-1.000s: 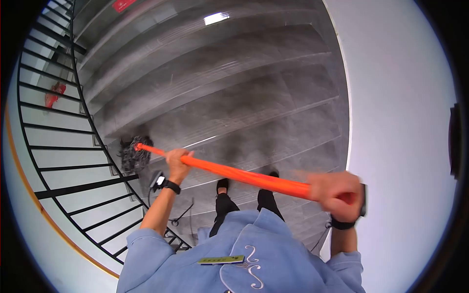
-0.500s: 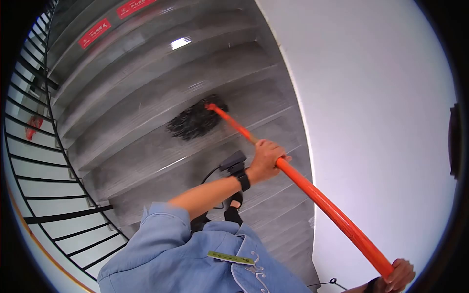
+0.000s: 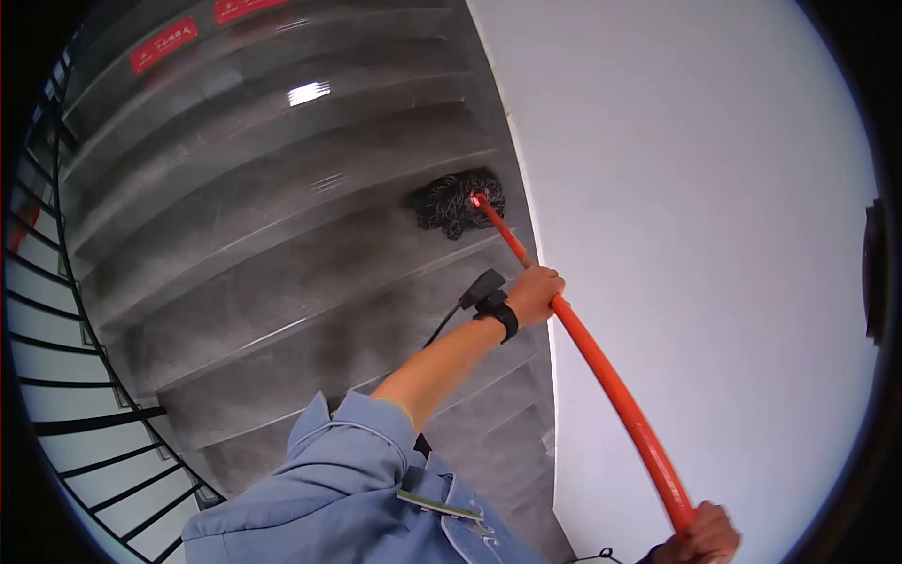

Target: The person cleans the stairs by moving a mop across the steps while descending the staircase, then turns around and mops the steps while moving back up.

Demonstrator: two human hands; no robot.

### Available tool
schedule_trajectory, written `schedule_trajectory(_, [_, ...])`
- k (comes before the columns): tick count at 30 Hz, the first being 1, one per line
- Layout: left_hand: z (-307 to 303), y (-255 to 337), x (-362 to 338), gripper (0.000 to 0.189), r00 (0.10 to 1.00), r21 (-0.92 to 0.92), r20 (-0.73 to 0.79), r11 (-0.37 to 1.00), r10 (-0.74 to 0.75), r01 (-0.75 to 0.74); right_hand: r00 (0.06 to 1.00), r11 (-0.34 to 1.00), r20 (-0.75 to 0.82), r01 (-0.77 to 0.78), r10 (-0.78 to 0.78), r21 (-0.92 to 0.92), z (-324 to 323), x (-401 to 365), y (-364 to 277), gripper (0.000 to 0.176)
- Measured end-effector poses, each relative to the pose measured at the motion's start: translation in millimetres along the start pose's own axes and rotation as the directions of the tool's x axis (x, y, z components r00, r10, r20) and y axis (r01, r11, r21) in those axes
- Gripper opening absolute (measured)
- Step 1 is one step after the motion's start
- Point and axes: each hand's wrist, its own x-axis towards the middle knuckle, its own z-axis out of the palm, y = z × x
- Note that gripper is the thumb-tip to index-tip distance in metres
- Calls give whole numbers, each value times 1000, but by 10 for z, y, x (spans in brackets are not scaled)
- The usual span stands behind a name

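Observation:
A mop with an orange-red handle slants across the view from lower right to upper middle. Its black stringy head lies on a grey stair tread close to the white wall. My left hand is wrapped round the lower part of the handle, with a black band and a small dark device at the wrist. Down at the lower right, my right hand grips the upper end of the handle; that end is partly hidden by the fingers.
Curved grey stairs rise toward the top left, two red warning labels on their upper edges. A black railing runs along the left. The white wall borders the right, with a dark fixture at its far side.
The mop head has slid right along the tread, toward the wall. My left hand has moved right with it, while my right hand has shifted left. The view has also shifted.

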Motion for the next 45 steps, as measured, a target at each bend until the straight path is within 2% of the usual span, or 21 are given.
schedule_trajectory(6, [-637, 609, -600, 14, 999, -7, -54, 1000, 5, -6, 986, 967, -133, 127, -99, 220, -298, 346, -584, 23])
schedule_trajectory(8, [-916, 764, -898, 12, 998, -132, -42, 990, -55, 49, 956, 944, -178, 180, -235, -276, -866, 339, -660, 34])
schedule_trajectory(9, [-1094, 832, -1075, 12, 997, -110, -68, 993, -48, 41, 862, 871, -365, 159, -353, -465, -663, 396, -725, 38])
schedule_trajectory(11, [-1509, 878, -1413, 12, 992, -92, -100, 994, -71, 62, 881, 802, -130, 341, -455, -491, -285, 794, -923, 32])
schedule_trajectory(13, [-1974, 865, -1743, 11, 979, -72, -186, 995, -87, 75, 857, 848, 297, 488, -421, -205, -502, 1234, -1045, 24])
schedule_trajectory(15, [-2493, 821, -2060, 10, 957, -58, -264, 992, -121, 109, 881, 907, 252, 341, -400, 247, 159, 1575, -1093, 25])
schedule_trajectory(16, [-2727, 796, -2220, 9, 945, -47, -280, 986, -167, 160, 911, 765, 198, 168, -361, 621, 986, 1765, -1173, 26])
schedule_trajectory(17, [-2965, 771, -2381, 8, 935, -60, -299, 982, -189, 179, 904, 706, 235, 96, -357, 701, 1217, 1925, -1217, 29])
schedule_trajectory(21, [-3823, 886, -3099, 11, 843, -132, -374, 922, -388, 365, 711, 503, 456, -166, -534, 848, 2326, 2413, -1484, 36])
schedule_trajectory(23, [-4150, 902, -3469, 16, 781, -162, -401, 877, -478, 453, 637, 511, 465, -127, -615, 850, 3068, 2344, -1623, 36])
schedule_trajectory(24, [-4303, 868, -3654, 18, 753, -153, -430, 862, -499, 483, 757, 485, 294, 35, -584, 874, 3451, 2218, -1553, 32])
schedule_trajectory(26, [-4625, 979, -4009, 28, 727, -204, -450, 852, -519, 482, 723, 624, 115, 492, -682, 607, 4064, 1852, -1310, 29])
schedule_trajectory(29, [-5119, 1632, -4306, 47, 628, -282, -595, 862, -502, 422, 793, 491, 477, -264, -380, 830, 5112, 1111, -1068, 19])
schedule_trajectory(30, [-5269, 1949, -4294, 48, 613, -146, -691, 904, -384, 402, 791, 406, 569, -454, -227, 793, 5408, 833, -1054, 22])
schedule_trajectory(31, [-5480, 2279, -4336, 54, 684, 164, -695, 878, -221, 450, 696, 556, 693, -505, -191, 660, 5627, 655, -987, 21])
schedule_trajectory(32, [-5539, 2582, -4378, 61, 617, 125, -773, 920, -144, 371, 699, 556, 693, -511, -175, 655, 5835, 410, -985, 21])
schedule_trajectory(36, [-5646, 3777, -4205, 94, 679, 663, -710, 498, 184, 559, 696, 372, 576, -445, -429, 815, 6151, -18, -1361, 20])
schedule_trajectory(39, [-5476, 4297, -4188, 81, 632, 661, -751, 236, 194, 713, 475, 471, 665, -472, -577, 745, 6272, -496, -1472, 22])
schedule_trajectory(41, [-5325, 4470, -4268, 70, 488, 526, -834, 107, 256, 844, 371, 524, 679, -440, -633, 729, 6303, -905, -1382, 23])
schedule_trajectory(43, [-5117, 4573, -4346, 59, 287, 369, -878, 159, 382, 916, 304, 559, 711, -454, -634, 693, 6319, -1283, -1268, 22])
schedule_trajectory(45, [-4875, 4887, -4593, 43, 369, 438, -796, 35, 480, 899, 265, 593, 714, -413, -648, 691, 6447, -1645, -1063, 23])
